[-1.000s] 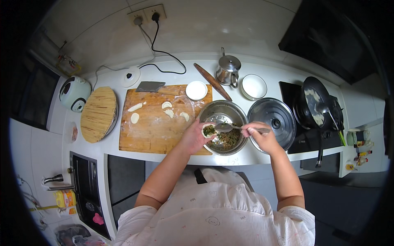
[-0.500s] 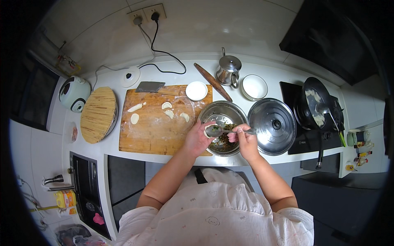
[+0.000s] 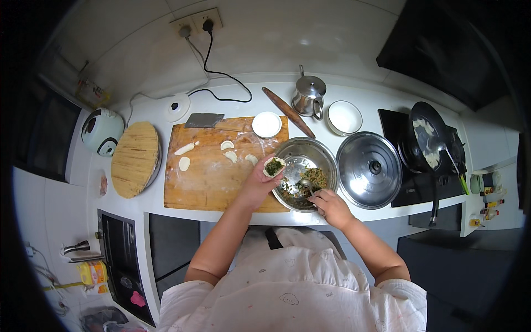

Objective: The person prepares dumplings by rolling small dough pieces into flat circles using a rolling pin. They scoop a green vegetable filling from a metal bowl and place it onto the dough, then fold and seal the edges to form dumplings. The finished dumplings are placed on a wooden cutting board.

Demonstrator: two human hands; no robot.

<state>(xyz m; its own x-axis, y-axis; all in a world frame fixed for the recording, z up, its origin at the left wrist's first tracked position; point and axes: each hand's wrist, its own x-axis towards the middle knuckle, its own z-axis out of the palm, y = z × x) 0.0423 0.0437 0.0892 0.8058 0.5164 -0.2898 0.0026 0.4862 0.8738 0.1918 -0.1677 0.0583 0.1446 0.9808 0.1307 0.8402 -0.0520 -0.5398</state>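
My left hand (image 3: 259,185) holds a round dumpling wrapper (image 3: 274,167) with dark green filling on it, at the left rim of a steel bowl (image 3: 330,166). My right hand (image 3: 331,206) grips a metal spoon (image 3: 304,183), whose head is down in the chopped filling (image 3: 315,176) inside the bowl. On the floured cutting board (image 3: 204,188) lie a dough roll (image 3: 185,149), a flat dough disc (image 3: 184,164) and several folded dumplings (image 3: 227,145). The dumpling nearest my left hand is partly hidden.
Behind the board are a cleaver (image 3: 203,120), a small white bowl (image 3: 266,125) and a rolling pin (image 3: 287,112). A metal lid (image 3: 369,170) lies right of the steel bowl. Farther right, a wok (image 3: 427,133) with dumplings sits on the stove. A slatted round lid (image 3: 134,160) stands left.
The spoon has moved from over the wrapper down into the bowl with my right hand. Green filling now shows on the wrapper, which my left hand has tilted into view.
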